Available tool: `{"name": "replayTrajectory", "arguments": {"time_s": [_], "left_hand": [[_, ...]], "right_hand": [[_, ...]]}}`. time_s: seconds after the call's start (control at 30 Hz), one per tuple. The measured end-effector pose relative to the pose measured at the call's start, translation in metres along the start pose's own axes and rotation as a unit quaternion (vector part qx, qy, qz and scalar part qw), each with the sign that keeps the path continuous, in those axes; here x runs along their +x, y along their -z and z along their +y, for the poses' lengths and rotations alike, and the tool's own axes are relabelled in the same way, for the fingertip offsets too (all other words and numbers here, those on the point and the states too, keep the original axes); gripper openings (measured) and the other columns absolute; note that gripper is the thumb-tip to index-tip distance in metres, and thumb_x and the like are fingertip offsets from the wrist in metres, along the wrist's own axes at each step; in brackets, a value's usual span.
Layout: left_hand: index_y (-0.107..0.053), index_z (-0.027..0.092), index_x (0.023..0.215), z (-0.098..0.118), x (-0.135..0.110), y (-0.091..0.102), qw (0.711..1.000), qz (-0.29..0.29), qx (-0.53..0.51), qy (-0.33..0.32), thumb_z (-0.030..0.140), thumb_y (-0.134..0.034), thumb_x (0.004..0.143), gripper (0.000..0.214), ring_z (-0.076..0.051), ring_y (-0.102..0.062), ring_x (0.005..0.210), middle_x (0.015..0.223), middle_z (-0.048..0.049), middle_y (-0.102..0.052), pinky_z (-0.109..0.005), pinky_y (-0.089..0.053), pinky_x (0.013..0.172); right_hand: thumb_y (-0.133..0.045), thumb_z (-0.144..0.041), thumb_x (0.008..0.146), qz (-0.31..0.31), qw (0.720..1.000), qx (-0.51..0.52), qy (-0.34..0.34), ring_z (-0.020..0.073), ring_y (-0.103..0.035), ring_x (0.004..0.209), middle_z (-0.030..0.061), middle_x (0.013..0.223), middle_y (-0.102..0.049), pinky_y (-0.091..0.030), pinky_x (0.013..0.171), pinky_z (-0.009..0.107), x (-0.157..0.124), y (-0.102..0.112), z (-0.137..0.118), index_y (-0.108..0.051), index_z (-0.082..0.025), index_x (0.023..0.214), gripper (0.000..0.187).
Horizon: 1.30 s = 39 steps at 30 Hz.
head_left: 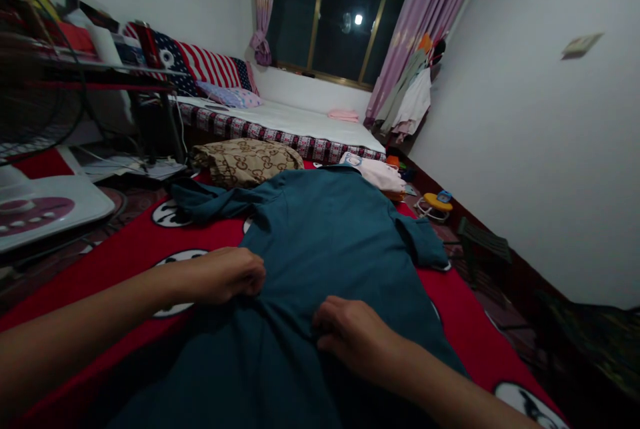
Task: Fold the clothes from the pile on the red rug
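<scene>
A dark teal short-sleeved dress (335, 229) lies spread on a red blanket, its collar at the far end and its skirt running toward me. My left hand (230, 276) is closed at the dress's left side near the waist, pinching the cloth. Creases run from that grip toward the middle. My right hand (355, 336) has curled fingers low on the right half of the dress, closed on a bit of fabric; its fingertips are partly hidden. Both sleeves stick out sideways, the left one bunched.
Beneath is the red blanket (465, 312) with white round prints. Beyond the collar lie a folded brown patterned cloth (250, 161) and pale folded clothes (375, 172). A white fan base (55, 212) stands left; a yellow stool (437, 202) and dark folding stool (485, 242) stand right.
</scene>
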<state>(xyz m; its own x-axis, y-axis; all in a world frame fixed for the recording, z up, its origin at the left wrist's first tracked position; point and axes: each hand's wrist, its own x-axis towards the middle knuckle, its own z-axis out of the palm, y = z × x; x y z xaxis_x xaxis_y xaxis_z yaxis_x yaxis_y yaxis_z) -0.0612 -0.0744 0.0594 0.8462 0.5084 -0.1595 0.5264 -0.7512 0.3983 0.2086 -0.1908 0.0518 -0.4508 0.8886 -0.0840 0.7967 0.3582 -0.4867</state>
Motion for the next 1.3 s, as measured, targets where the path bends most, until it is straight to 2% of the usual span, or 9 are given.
{"name": "replayTrajectory", "arguments": {"time_s": [0.1,0.3,0.43,0.53,0.67,0.8,0.97,1.17,1.3], "left_hand": [[-0.069,0.024,0.079,0.010,0.016,0.009,0.999,-0.031,0.009,0.024,0.019,-0.060,0.078,0.011,-0.015,-0.061,0.066,0.074,0.0005,-0.068,-0.023,-0.040,0.058],[-0.055,0.023,0.129,0.013,0.109,0.005,0.989,0.141,0.015,-0.041,0.042,-0.051,0.090,0.044,-0.022,-0.055,0.117,0.130,-0.0089,-0.057,-0.030,-0.040,0.099],[-0.036,0.026,0.146,-0.029,0.156,-0.006,0.978,0.153,0.084,0.111,0.057,-0.044,0.090,0.065,-0.034,-0.022,0.143,0.155,-0.0125,-0.026,-0.052,-0.022,0.112],[-0.036,0.027,0.146,-0.059,0.166,-0.015,0.958,0.197,0.106,0.182,0.063,-0.031,0.091,0.065,-0.031,-0.016,0.145,0.157,-0.0109,-0.021,-0.052,-0.014,0.114],[-0.037,0.029,0.145,-0.071,0.167,-0.023,0.947,0.232,0.117,0.186,0.063,-0.032,0.091,0.064,-0.028,-0.019,0.145,0.156,-0.0095,-0.024,-0.048,-0.015,0.115],[-0.028,0.023,0.149,-0.073,0.169,-0.026,0.940,0.254,0.112,0.198,0.067,-0.033,0.089,0.075,-0.027,-0.020,0.144,0.156,-0.0121,-0.024,-0.044,-0.017,0.116],[-0.039,0.022,0.144,-0.071,0.167,-0.024,0.940,0.247,0.122,0.199,0.066,-0.032,0.089,0.071,-0.028,-0.022,0.143,0.155,-0.0126,-0.027,-0.045,-0.019,0.115],[-0.062,0.015,0.117,-0.050,0.184,0.006,0.936,0.210,0.191,0.209,0.050,-0.045,0.087,0.049,-0.033,-0.054,0.115,0.122,-0.0181,-0.059,-0.045,-0.043,0.095],[-0.053,0.020,0.131,-0.062,0.217,0.025,0.938,0.224,0.185,0.189,0.053,-0.044,0.088,0.055,-0.033,-0.041,0.130,0.140,-0.0159,-0.048,-0.049,-0.035,0.104]], "right_hand": [[-0.065,-0.023,0.081,0.004,0.999,0.039,0.020,0.0114,-0.059,0.072,0.0002,0.088,-0.065,-0.041,0.062,0.021,0.001,0.005,0.006,-0.068,-0.021,0.095,0.015],[-0.055,-0.038,0.089,0.212,0.977,-0.019,0.008,0.0211,-0.051,0.122,0.0110,0.134,-0.053,-0.041,0.101,0.037,0.030,0.020,0.069,-0.053,-0.021,0.129,0.044],[-0.044,-0.050,0.092,0.158,0.962,-0.164,-0.148,0.0277,-0.025,0.142,0.0125,0.154,-0.029,-0.025,0.112,0.053,0.037,0.029,0.149,-0.035,-0.020,0.146,0.062],[-0.038,-0.046,0.094,0.154,0.921,-0.237,-0.267,0.0284,-0.028,0.141,0.0148,0.152,-0.033,-0.031,0.109,0.046,0.043,0.047,0.181,-0.042,-0.014,0.142,0.057],[-0.048,-0.038,0.091,0.192,0.898,-0.289,-0.270,0.0281,-0.051,0.124,0.0155,0.136,-0.053,-0.038,0.102,0.043,0.076,0.070,0.169,-0.060,-0.016,0.124,0.042],[-0.042,-0.048,0.093,0.218,0.922,-0.274,-0.168,0.0271,-0.030,0.140,0.0088,0.152,-0.035,-0.026,0.110,0.050,0.123,0.069,0.160,-0.048,-0.024,0.137,0.050],[-0.027,-0.059,0.095,0.172,0.919,-0.213,-0.284,0.0311,-0.017,0.144,0.0089,0.157,-0.022,-0.019,0.110,0.060,0.154,0.051,0.187,-0.032,-0.027,0.148,0.062],[-0.023,-0.059,0.095,0.178,0.911,-0.233,-0.289,0.0303,-0.017,0.144,0.0076,0.158,-0.021,-0.018,0.111,0.058,0.156,0.048,0.194,-0.029,-0.028,0.149,0.063],[-0.023,-0.059,0.095,0.176,0.913,-0.228,-0.290,0.0296,-0.016,0.145,0.0069,0.158,-0.020,-0.018,0.112,0.058,0.155,0.049,0.191,-0.028,-0.028,0.149,0.063]]}}
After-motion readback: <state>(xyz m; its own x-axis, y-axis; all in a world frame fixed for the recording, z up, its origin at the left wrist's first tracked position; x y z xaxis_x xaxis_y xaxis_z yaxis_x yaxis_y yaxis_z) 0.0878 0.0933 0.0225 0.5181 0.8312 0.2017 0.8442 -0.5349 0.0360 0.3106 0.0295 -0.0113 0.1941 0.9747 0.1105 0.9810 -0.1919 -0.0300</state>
